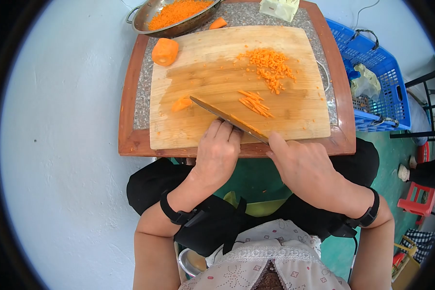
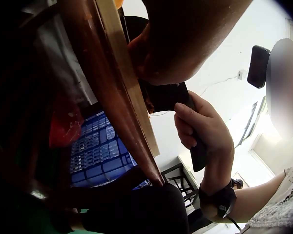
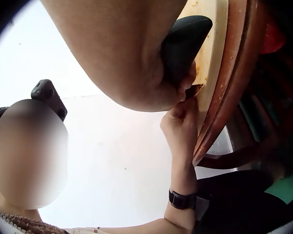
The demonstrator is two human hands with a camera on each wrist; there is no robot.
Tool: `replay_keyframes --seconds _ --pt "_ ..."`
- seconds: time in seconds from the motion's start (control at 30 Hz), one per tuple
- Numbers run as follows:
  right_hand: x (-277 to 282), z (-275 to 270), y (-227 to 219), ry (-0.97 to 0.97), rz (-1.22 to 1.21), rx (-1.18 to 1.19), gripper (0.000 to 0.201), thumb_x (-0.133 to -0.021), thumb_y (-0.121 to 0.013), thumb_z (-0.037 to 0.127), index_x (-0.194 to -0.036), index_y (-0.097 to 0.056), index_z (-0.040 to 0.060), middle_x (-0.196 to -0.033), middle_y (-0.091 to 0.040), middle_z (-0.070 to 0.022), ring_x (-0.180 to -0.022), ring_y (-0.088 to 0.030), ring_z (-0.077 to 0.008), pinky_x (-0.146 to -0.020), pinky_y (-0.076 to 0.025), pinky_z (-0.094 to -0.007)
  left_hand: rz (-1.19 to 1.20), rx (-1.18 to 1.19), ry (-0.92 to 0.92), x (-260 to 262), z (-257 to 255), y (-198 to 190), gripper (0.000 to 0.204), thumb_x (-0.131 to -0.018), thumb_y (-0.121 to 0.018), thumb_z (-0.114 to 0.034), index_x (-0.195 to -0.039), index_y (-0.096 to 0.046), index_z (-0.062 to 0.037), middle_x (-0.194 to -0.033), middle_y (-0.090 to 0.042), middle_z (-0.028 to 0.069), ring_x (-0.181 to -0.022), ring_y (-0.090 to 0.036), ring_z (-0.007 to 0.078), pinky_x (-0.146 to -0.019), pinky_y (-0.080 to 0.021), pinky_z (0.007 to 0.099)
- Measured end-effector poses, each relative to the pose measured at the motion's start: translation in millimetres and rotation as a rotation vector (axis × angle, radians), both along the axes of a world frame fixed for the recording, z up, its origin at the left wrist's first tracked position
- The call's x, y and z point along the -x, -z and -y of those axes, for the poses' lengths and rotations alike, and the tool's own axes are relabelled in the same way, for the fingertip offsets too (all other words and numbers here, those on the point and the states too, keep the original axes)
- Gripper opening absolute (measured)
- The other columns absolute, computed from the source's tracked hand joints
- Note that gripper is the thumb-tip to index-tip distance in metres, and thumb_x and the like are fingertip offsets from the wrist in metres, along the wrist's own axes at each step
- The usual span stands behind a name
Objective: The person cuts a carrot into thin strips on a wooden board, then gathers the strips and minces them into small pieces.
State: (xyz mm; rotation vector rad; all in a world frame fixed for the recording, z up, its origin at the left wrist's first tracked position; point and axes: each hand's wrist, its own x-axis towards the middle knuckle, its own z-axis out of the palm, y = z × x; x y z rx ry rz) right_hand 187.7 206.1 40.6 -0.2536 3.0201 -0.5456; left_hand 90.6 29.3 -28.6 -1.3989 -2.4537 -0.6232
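My right hand (image 1: 304, 166) grips the dark handle of a knife (image 1: 209, 108), whose blade slants over the near part of a wooden cutting board (image 1: 203, 133). In the left wrist view the black handle (image 2: 198, 157) sticks out below that fist. Bent fingers of my left hand (image 1: 217, 150) rest close against the blade; what lies under them is hidden, so I cannot tell what they hold. A thin carrot sliver (image 1: 249, 126) lies along the blade. Beyond it are carrot strips (image 1: 255, 104), and a flat carrot piece (image 1: 181, 104) lies near the knife tip.
Diced carrot (image 1: 270, 65) is heaped at the board's far right, and a thick carrot chunk (image 1: 165, 51) sits at its far left corner. Behind stands a metal pan (image 1: 150, 30) of chopped carrot. A blue crate (image 1: 391, 63) is right of the table (image 1: 345, 128).
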Motion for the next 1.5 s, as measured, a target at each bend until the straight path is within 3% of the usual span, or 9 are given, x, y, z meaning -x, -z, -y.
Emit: replay_keyframes --seconds 0.43,0.53,0.57,0.77,0.97,1.07,1.17,1.27,1.5 --pt "43 6 11 0.102 0.047 0.108 0.014 -0.089 -0.056 0.011 -0.091 -0.051 -0.0022 -0.072 -0.064 -0.0239 -0.064 -0.067 -0.0365 -0.057 -0.053 -0.0441 -0.083 -0.091 -0.022 2 -7 -1 0.020 -0.069 -0.064 0.005 -0.089 -0.066 0.0063 -0.088 -0.059 0.0168 -0.084 -0.058 0.0325 -0.074 -0.051 0.0380" --pt "54 -18 1 0.192 0.229 0.376 0.023 -0.092 -0.057 0.019 -0.096 -0.055 -0.0034 -0.080 -0.065 -0.0271 -0.068 -0.067 -0.0380 -0.064 -0.052 -0.0463 -0.056 -0.119 -0.050 6 -13 0 0.014 -0.071 -0.066 0.006 -0.085 -0.067 0.0043 -0.085 -0.060 0.0143 -0.080 -0.059 0.0313 -0.070 -0.051 0.0371" --pt "52 -27 16 0.133 0.072 0.386 0.029 -0.092 -0.060 0.024 -0.099 -0.055 -0.0047 -0.080 -0.063 -0.0274 -0.065 -0.066 -0.0375 -0.063 -0.051 -0.0443 -0.043 -0.118 -0.061 8 -15 1 0.013 -0.072 -0.067 0.005 -0.085 -0.068 0.0039 -0.084 -0.061 0.0136 -0.080 -0.059 0.0309 -0.070 -0.050 0.0368" --pt "48 -47 1 0.314 0.294 0.705 0.026 -0.094 -0.058 0.020 -0.104 -0.055 -0.0042 -0.065 -0.058 -0.0121 -0.048 -0.059 -0.0191 -0.047 -0.046 -0.0326 -0.015 -0.271 -0.051 27 -38 9 0.010 -0.074 -0.070 0.002 -0.084 -0.070 0.0007 -0.079 -0.064 0.0120 -0.076 -0.061 0.0296 -0.067 -0.050 0.0343" --pt "37 -64 12 0.315 0.394 1.015 0.025 -0.096 -0.057 0.019 -0.108 -0.055 -0.0024 -0.062 -0.054 -0.0046 -0.045 -0.052 -0.0100 -0.041 -0.042 -0.0279 0.641 -0.464 -0.350 34 -33 -16 0.004 -0.087 -0.068 -0.006 -0.085 -0.069 -0.0023 -0.078 -0.063 0.0008 -0.073 -0.058 0.0114 -0.066 -0.046 0.0258" --pt "35 -70 11 0.286 0.478 0.994 0.023 -0.094 -0.060 0.018 -0.106 -0.054 -0.0017 -0.062 -0.056 -0.0092 -0.047 -0.057 -0.0187 -0.045 -0.045 -0.0324 0.878 -0.864 -0.365 69 -17 -1 0.010 -0.093 -0.065 -0.012 -0.090 -0.068 -0.0033 -0.084 -0.062 -0.0021 -0.077 -0.054 0.0059 -0.070 -0.043 0.0220" --pt "30 -67 36 0.031 -0.200 0.588 0.022 -0.089 -0.063 0.014 -0.102 -0.053 0.0001 -0.065 -0.060 -0.0158 -0.057 -0.062 -0.0315 -0.053 -0.049 -0.0395 0.729 -0.992 -0.349 91 -10 -11 0.013 -0.096 -0.062 -0.014 -0.095 -0.067 -0.0028 -0.090 -0.064 0.0005 -0.080 -0.053 0.0057 -0.073 -0.042 0.0206" --pt "13 -51 15 0.053 -0.233 0.350 0.019 -0.084 -0.065 0.011 -0.097 -0.053 0.0018 -0.070 -0.061 -0.0202 -0.067 -0.062 -0.0394 -0.059 -0.050 -0.0453 0.553 -0.823 -0.284 98 -4 -30 0.011 -0.096 -0.062 -0.012 -0.095 -0.067 -0.0022 -0.094 -0.064 0.0016 -0.084 -0.053 0.0051 -0.077 -0.043 0.0207" --pt "2 -46 19 -0.004 -0.279 0.132 0.042 -0.074 -0.063 0.003 -0.115 -0.059 -0.0012 -0.074 -0.058 -0.0128 -0.061 -0.063 -0.0310 -0.054 -0.050 -0.0386 0.429 -0.347 -0.182 92 2 -72 0.013 -0.081 -0.075 -0.006 -0.092 -0.071 -0.0020 -0.101 -0.064 0.0064 -0.095 -0.059 0.0160 -0.085 -0.046 0.0289"
